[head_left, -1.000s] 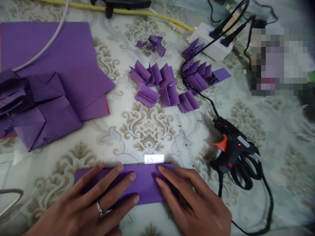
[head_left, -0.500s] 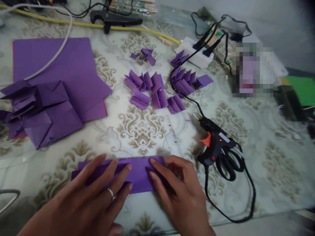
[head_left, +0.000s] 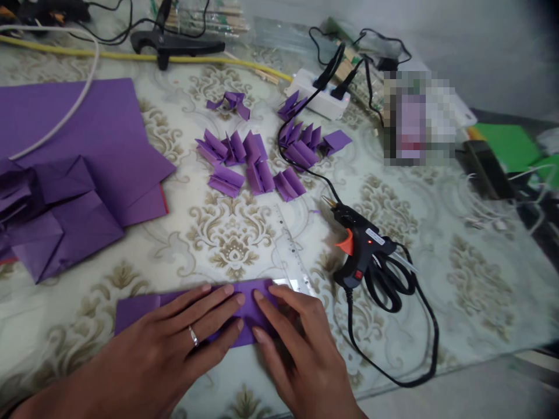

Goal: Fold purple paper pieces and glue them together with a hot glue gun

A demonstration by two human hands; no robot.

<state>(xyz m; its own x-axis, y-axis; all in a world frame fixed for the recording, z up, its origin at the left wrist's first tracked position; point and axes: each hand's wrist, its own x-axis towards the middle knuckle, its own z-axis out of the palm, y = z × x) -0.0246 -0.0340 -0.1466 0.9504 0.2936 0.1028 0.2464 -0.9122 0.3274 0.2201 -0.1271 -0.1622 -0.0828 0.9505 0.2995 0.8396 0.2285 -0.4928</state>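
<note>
A folded purple paper strip [head_left: 137, 312] lies across the near part of the table, under both hands. My left hand [head_left: 187, 331] rests on it with fingers stretched out flat; a ring shows on one finger. At the strip's right end, my right hand [head_left: 301, 343] touches the paper with its fingertips, thumb and fingers apart and slightly bent. A clear ruler [head_left: 293, 256] lies just beyond the right hand. To the right sits a black hot glue gun [head_left: 360, 244] with an orange trigger, and black-handled scissors [head_left: 386, 291] lie beside it.
Several small folded purple paper pieces [head_left: 259, 174] are scattered mid-table. Purple sheets [head_left: 113, 116] and a larger folded purple paper piece [head_left: 87, 218] lie left. Behind are a white power strip [head_left: 321, 96], a yellow cable [head_left: 183, 59] and a black clamp [head_left: 174, 45]. A phone [head_left: 489, 169] lies right.
The view has shifted, so things on the table appear further left. My left hand's fingers have come closer together on the strip. More of the ruler shows beside my right hand.
</note>
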